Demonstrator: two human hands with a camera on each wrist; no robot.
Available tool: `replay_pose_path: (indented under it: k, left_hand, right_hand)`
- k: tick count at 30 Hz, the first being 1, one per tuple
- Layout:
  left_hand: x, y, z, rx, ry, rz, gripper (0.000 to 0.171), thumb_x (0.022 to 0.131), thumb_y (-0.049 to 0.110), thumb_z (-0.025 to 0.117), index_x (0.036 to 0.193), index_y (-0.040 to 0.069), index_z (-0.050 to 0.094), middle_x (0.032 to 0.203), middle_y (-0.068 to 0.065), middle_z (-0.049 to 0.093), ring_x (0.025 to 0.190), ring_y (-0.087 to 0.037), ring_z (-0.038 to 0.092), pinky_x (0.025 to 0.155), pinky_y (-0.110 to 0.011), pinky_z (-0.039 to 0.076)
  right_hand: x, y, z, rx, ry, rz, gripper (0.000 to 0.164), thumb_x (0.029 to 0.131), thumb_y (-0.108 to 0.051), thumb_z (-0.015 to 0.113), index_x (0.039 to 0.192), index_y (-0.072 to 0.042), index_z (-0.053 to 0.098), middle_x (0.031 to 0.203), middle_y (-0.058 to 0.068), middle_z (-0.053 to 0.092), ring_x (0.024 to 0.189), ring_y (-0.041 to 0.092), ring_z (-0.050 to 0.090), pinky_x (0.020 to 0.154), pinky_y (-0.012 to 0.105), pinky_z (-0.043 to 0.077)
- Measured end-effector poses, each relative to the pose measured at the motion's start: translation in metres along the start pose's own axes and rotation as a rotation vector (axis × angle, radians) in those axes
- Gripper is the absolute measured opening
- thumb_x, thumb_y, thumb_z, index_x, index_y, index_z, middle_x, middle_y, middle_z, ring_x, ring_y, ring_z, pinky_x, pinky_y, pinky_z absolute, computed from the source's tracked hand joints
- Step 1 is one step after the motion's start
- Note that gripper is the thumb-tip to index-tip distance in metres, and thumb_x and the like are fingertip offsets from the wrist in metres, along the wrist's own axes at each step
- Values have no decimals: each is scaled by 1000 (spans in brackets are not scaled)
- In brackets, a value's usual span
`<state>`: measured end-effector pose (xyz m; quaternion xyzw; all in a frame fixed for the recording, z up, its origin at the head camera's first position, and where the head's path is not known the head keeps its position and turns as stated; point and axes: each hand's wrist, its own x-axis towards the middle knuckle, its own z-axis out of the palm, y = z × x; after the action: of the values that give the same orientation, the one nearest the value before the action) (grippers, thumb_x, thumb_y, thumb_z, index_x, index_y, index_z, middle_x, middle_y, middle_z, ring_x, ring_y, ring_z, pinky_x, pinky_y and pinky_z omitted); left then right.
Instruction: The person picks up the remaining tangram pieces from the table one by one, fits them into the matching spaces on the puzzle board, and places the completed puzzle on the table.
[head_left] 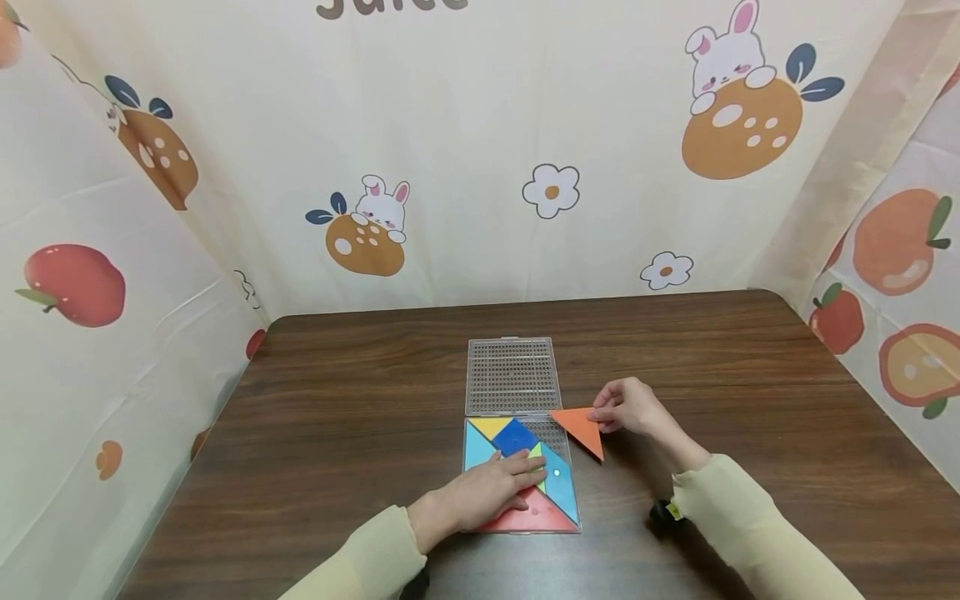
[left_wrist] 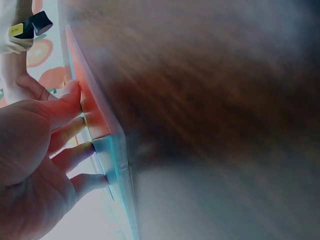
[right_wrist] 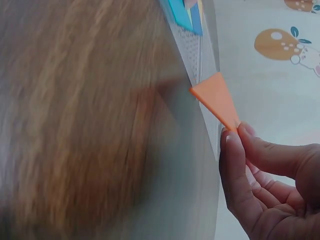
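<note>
My right hand (head_left: 630,406) pinches an orange triangle tangram piece (head_left: 583,427) by one corner, between thumb and fingertips. The piece is held up beside the tangram case, overlapping its right edge in the head view. With fingers spread, my left hand (head_left: 487,492) rests on the pieces in the case's near half. Around it lie a yellow piece (head_left: 491,426), a dark blue piece (head_left: 515,437), light blue pieces (head_left: 558,483) on both sides, a green piece (head_left: 537,452) partly under the fingers and a red triangle (head_left: 532,518). A bare gridded patch (head_left: 553,433) shows at the case's upper right.
The case's clear gridded lid (head_left: 513,377) lies opened flat behind the pieces. Everything sits on a dark wood-grain table (head_left: 345,417). A printed curtain (head_left: 465,150) hangs along its back and sides. A black wrist device (head_left: 663,517) hangs below the right sleeve.
</note>
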<state>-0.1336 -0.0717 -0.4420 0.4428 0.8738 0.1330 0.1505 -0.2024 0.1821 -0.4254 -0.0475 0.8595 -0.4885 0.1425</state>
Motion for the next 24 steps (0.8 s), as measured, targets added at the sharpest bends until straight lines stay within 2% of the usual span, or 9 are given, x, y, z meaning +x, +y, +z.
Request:
replay_pose_path:
  k: [24]
  left_hand:
    - [0, 0, -1, 0, 11, 12, 45, 90, 28, 50, 133, 13, 43, 139, 1, 35, 129, -18, 25, 96, -46, 31]
  right_hand:
    - [14, -16, 31, 10, -27, 21, 12, 74, 1, 68, 74, 7, 58, 63, 11, 62, 51, 17, 60, 52, 32, 52]
